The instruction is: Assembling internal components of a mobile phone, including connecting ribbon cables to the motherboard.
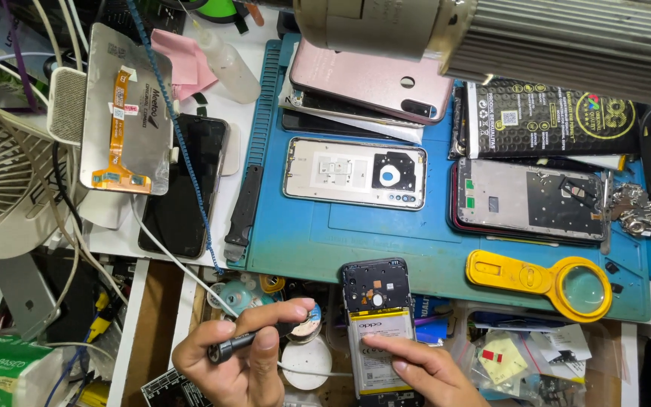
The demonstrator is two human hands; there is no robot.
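Hands at an opened phone [377, 324] over the table [386, 241] edge.
Right hand [416, 373] pins it flat by the battery; left hand [239, 362] pinches a screwdriver [246, 343].

opened phone [376, 332]: lower end hidden under right hand [416, 371] | left hand [239, 362]: wrist cut off by bottom edge | screwdriver [254, 341]: tip hidden | lamp [491, 34]: cut off at top
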